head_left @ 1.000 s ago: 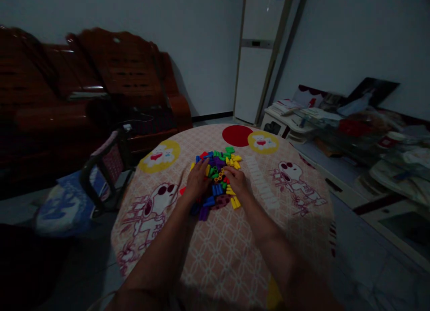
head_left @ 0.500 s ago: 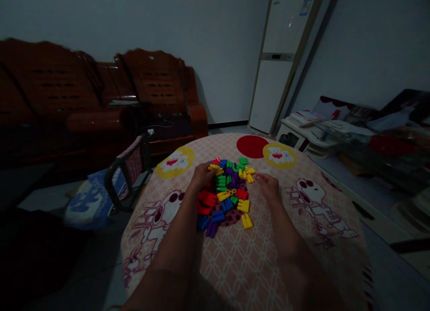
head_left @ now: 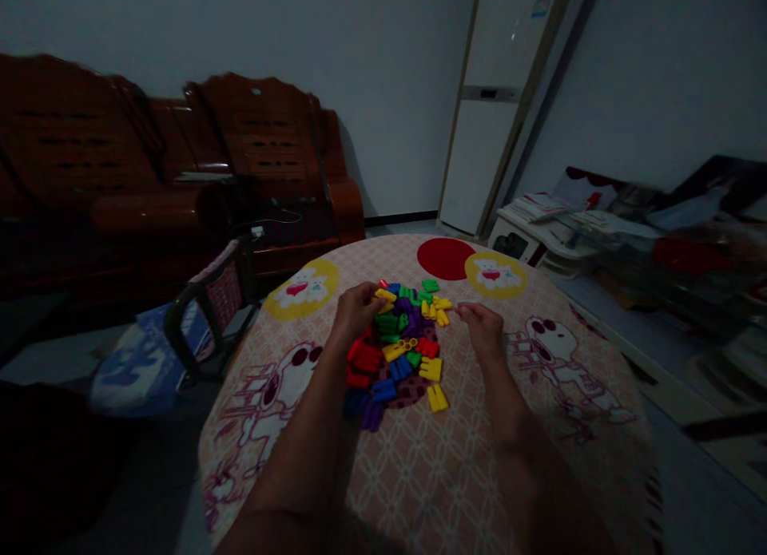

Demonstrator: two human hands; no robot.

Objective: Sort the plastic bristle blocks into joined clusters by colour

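Note:
A pile of plastic building blocks, mostly tube-shaped pairs, lies mid-table. My left hand (head_left: 355,309) is at the pile's far left edge, its fingers closed on a yellow building block (head_left: 387,297). My right hand (head_left: 484,327) is just right of the pile with thumb and fingers pinched together. What the pinch holds, if anything, is too small to tell. Between the hands lie green blocks (head_left: 388,324), purple blocks (head_left: 412,319) and yellow blocks (head_left: 442,304). Nearer me are red blocks (head_left: 363,355), blue blocks (head_left: 384,390) and a yellow block (head_left: 437,398).
A patterned cloth (head_left: 413,475) covers the round table. A chair (head_left: 209,307) stands at its left edge, with a wooden sofa (head_left: 257,148) behind. On the right, a low cabinet (head_left: 521,227) carries papers and bags. A tall white unit (head_left: 479,156) stands by the wall.
My left hand has lifted off the pile's left side and closed on a yellow block. My right hand has drawn back from the middle of the pile to the right. The view has shifted.

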